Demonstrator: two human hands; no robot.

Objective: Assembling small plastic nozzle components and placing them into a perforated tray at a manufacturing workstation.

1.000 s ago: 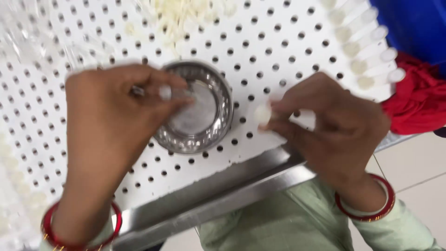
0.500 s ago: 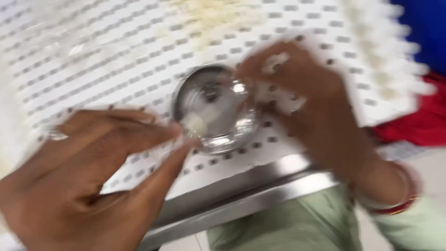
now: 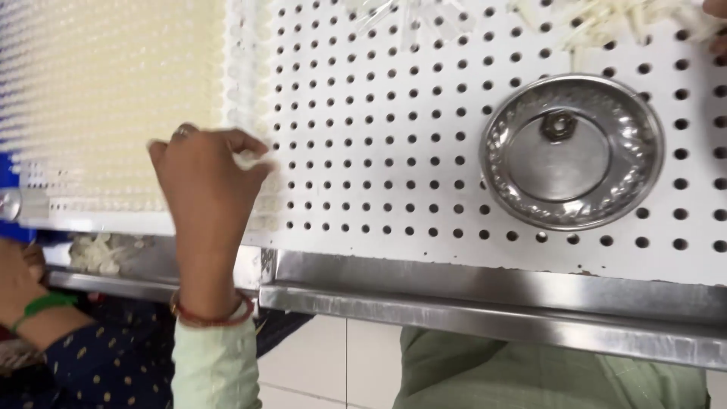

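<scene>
Translucent white plastic, the small piece [image 3: 248, 159] sits pinched in the left hand [image 3: 204, 182] grip at nine o'clock on the perforated board [image 3: 394, 136]; it looks light, stiff, slippery, best held by fingertips; right hand [image 3: 716, 26] barely shows, grip unclear.

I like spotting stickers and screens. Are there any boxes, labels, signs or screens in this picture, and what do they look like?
No, none of those show here.
What you can see instead:
Perforated board: white, flat, full of round holes, across the middle.
Metal bowl: round, shiny silver, on the board at the right.
Small white pieces: a loose pile at the top right.
Left hand: pinching a small white piece at the board's left edge.
</scene>
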